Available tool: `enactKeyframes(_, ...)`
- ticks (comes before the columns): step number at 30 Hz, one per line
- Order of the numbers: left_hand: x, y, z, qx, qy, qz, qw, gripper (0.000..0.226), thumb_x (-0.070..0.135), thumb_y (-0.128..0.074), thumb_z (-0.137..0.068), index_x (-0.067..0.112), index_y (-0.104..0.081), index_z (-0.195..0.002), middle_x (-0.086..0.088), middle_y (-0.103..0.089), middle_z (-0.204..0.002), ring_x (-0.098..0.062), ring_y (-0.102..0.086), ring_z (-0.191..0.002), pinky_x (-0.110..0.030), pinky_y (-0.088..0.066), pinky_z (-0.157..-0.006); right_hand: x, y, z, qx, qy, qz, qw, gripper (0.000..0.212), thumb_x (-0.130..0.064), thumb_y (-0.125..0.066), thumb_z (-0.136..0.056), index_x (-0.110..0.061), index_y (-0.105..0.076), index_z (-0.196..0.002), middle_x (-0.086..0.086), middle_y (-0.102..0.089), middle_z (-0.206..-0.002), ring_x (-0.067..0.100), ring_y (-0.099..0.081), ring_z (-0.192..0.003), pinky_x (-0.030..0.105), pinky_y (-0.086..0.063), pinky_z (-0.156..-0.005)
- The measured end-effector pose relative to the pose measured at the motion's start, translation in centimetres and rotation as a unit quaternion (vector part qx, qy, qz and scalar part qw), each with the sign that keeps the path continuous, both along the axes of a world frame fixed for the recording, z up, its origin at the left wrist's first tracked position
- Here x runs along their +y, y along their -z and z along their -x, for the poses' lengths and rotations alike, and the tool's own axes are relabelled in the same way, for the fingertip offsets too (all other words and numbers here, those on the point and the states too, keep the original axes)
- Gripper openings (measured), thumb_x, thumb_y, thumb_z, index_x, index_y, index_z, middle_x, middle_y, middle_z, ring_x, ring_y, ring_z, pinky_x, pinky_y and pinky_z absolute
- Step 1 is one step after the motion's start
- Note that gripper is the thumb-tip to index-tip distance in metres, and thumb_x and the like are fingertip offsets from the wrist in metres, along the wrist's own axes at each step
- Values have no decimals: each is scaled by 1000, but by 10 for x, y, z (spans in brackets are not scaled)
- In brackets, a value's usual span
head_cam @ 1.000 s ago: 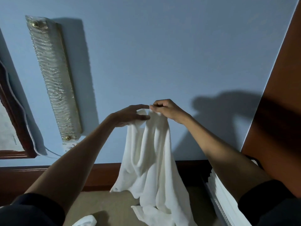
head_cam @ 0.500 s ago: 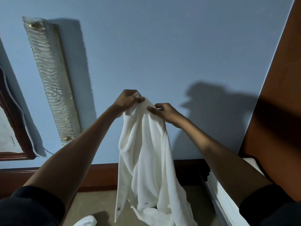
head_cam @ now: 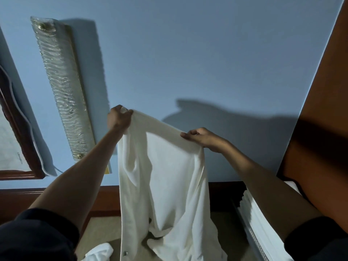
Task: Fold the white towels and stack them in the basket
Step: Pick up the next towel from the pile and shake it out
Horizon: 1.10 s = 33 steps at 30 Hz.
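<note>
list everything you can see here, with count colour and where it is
held towel: 1, white, hanging at centre from both hands
crumpled cloth: 1, white, bottom edge left of the held towel
folded stack: 1, white, lower right
glass wall light: 1, clear with brass ends, on the wall, left
framed picture: 1, dark wood frame, far left
wall: 1, blue, background
wood panel: 1, brown, right
left hand: 1, pinching the towel's top edge
right hand: 1, pinching the same edge

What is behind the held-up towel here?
Behind the towel: blue wall, brown baseboard and tan floor show at its sides. Whatever is straight behind it is covered.
</note>
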<state>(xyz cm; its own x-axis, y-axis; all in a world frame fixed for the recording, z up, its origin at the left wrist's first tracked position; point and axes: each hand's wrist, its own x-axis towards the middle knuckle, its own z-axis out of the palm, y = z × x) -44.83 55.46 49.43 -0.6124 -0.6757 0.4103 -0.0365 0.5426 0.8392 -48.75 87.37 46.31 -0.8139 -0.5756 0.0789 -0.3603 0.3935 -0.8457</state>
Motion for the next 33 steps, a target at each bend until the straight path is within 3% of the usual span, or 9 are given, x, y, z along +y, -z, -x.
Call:
enactKeyframes(4,-8,17,-4,-58,-32,25,997,18,30,-70,-89,13,-67,-94,-17,-72,-107,-36,-67,-101,-40,-56,-83,12,7,3,17,21,-11,1000,47,-65,-70,-82,-19,-68,-70,-9,-65,-71,6,-61,-67,23,-44,-65)
enactKeyframes(8,17,14,-8,-145,200,76,966,39,22,-83,-83,22,-67,-118,-8,-63,-119,-23,-64,-81,-25,-50,-54,-5,-9,0,92,54,35,994,43,-51,-67,-93,-27,-63,-58,-17,-51,-57,0,-47,-55,22,-35,-56)
enactKeyframes(12,66,2,-19,-264,447,99,849,66,46,-85,-81,34,-58,-140,9,-59,-139,-13,-60,-121,-28,-52,-98,-30,-32,-9,120,18,51,991,40,-48,-70,-92,-19,-66,-65,-10,-46,-59,6,-44,-56,20,-35,-53)
enactKeyframes(15,78,-4,-21,-271,506,15,819,48,44,-74,-92,8,-69,-123,-8,-74,-116,-18,-70,-106,-34,-57,-96,-29,-46,-11,126,4,52,991,48,-51,-70,-91,-15,-55,-64,-5,-29,-60,12,-29,-56,20,-24,-47)
enactKeyframes(17,74,-8,-22,-245,510,-6,825,48,40,-74,-93,-6,-64,-104,-17,-67,-95,-24,-66,-86,-36,-57,-78,-20,-47,-8,117,7,54,992,52,-54,-70,-90,-14,-48,-65,-3,-24,-63,14,-24,-57,22,-20,-48)
enactKeyframes(21,68,-21,-22,-161,476,-19,864,33,35,-71,-96,5,-62,-88,-5,-54,-73,-16,-54,-62,-24,-44,-53,-9,-35,-4,86,27,37,995,67,-64,-75,-80,-11,-35,-68,5,-29,-71,18,-30,-64,34,-21,-60)
enactKeyframes(25,69,-32,-16,-67,426,-60,900,33,33,-77,-91,4,-64,-80,-9,-56,-74,-22,-56,-67,-30,-43,-58,-7,-26,4,54,41,36,997,59,-65,-86,-64,-13,-61,-79,3,-53,-72,16,-53,-65,31,-35,-66)
enactKeyframes(28,74,-38,-12,-15,391,-80,917,33,33,-78,-89,4,-66,-79,-7,-59,-73,-21,-59,-67,-30,-46,-60,-7,-28,10,50,50,23,997,76,-68,-90,-54,-2,-63,-81,2,-57,-74,15,-56,-67,32,-35,-68)
enactKeyframes(33,81,-52,-10,60,371,-89,922,58,35,-78,-87,-16,-52,-82,-10,-44,-77,-22,-45,-72,-34,-37,-64,-4,-17,18,82,71,40,993,54,-40,-88,-72,5,-59,-73,0,-48,-66,13,-47,-61,30,-30,-62)
